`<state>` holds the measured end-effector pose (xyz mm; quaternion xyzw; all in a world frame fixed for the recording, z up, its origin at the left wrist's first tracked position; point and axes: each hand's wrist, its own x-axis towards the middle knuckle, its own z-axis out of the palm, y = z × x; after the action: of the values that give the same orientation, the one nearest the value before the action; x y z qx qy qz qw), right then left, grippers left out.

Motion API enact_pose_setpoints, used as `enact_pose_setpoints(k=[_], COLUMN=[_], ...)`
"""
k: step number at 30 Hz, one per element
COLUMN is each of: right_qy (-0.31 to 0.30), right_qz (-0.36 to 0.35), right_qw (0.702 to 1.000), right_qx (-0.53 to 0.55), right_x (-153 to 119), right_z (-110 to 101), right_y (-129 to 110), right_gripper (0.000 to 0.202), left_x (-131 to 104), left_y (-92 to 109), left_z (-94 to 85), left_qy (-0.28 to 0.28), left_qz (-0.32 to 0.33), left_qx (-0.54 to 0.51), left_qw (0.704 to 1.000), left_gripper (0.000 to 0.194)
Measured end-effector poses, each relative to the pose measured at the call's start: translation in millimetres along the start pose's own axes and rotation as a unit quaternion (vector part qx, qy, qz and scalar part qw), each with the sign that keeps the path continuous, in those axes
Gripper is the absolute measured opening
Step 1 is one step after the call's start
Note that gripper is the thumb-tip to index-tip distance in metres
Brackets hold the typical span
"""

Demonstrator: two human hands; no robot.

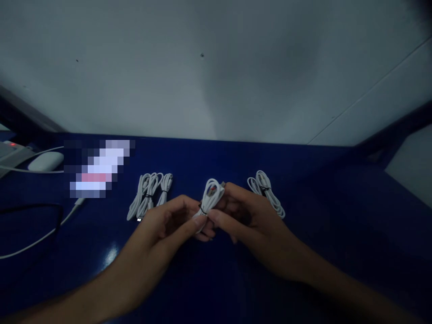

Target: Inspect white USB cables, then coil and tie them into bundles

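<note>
A coiled white USB cable [209, 194] is held up between my two hands, cinched at its middle by a black tie [203, 209]. My left hand [172, 222] is closed on the lower end of the coil, thumb in front. From the other side, my right hand [245, 213] pinches the coil near the tie, and a connector [222, 184] shows by its index finger. Several bundled white cables [148, 193] lie just beyond my left hand. Another tied white cable [266, 191] rests beyond my right hand, which partly covers it.
On the left of the blue table [209, 155] lies a pixelated bright-screened device [101, 166] with a white cord [67, 216] plugged in. Behind it are a white mouse-shaped object [46, 161] and a power strip [11, 153] with a red light. A pale wall [151, 90] rises at the back.
</note>
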<state>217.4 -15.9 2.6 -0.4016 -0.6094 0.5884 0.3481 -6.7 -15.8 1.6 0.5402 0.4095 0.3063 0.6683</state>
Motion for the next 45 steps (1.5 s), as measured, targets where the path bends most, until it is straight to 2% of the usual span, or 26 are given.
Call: enact_pose_setpoints(k=[4,9,13,15,16,17,20,23,25,27,30,35,38,45], right_qy=[-0.015,0.017,0.028,0.026,0.027,0.028,0.03,0.031,0.032,0.033,0.036,0.043,0.042,0.04], right_qz=[-0.013,-0.011,-0.002,0.006,0.007,0.007,0.002,-0.01,-0.02,-0.024,-0.025,-0.027,-0.03,-0.011], right_qw=[0.999,1.0,0.999,0.998,0.998,0.998,0.997,0.993,0.99,0.988,0.987,0.984,0.984,0.991], right_qx=[0.038,-0.014,-0.041,-0.053,-0.059,-0.064,-0.078,-0.113,-0.138,-0.15,-0.157,-0.171,-0.168,-0.131], right_x=[2,4,3,2,1,1,0,0,-1,-2,-3,-2,-1,1], right_z=[-2,-1,2,3,3,3,2,2,3,4,6,7,6,5], right_y=[3,6,3,2,2,2,3,3,2,0,-4,-4,0,1], right_gripper=[0.008,0.012,0.015,0.017,0.018,0.018,0.016,0.017,0.019,0.02,0.025,0.035,0.033,0.026], left_x=[-4,-4,2,1,0,-2,-7,-9,-11,-13,-16,-10,-6,-7], left_y=[4,-1,-6,-2,1,5,11,8,4,2,3,3,1,-1], left_z=[-0.2,-2.2,-2.9,-2.4,-2.0,-1.4,0.8,3.7,6.1,8.4,9.8,1.4,-4.8,-6.9], left_qy=[-0.023,-0.037,-0.081,-0.092,-0.056,-0.05,-0.05,-0.015,0.025,0.07,0.129,0.175,0.175,0.176], left_qz=[-0.013,-0.072,-0.075,-0.085,-0.098,-0.099,-0.094,-0.11,-0.09,-0.026,0.069,0.168,0.18,0.179], left_qx=[-0.05,-0.141,-0.202,-0.192,-0.156,-0.126,-0.058,-0.002,0.054,0.144,0.274,0.367,0.384,0.347], left_qw=[0.998,0.987,0.973,0.973,0.981,0.986,0.993,0.994,0.994,0.987,0.95,0.898,0.889,0.904], left_gripper=[0.023,0.023,0.022,0.015,0.01,0.007,0.014,0.021,0.029,0.031,0.025,0.013,0.014,0.016])
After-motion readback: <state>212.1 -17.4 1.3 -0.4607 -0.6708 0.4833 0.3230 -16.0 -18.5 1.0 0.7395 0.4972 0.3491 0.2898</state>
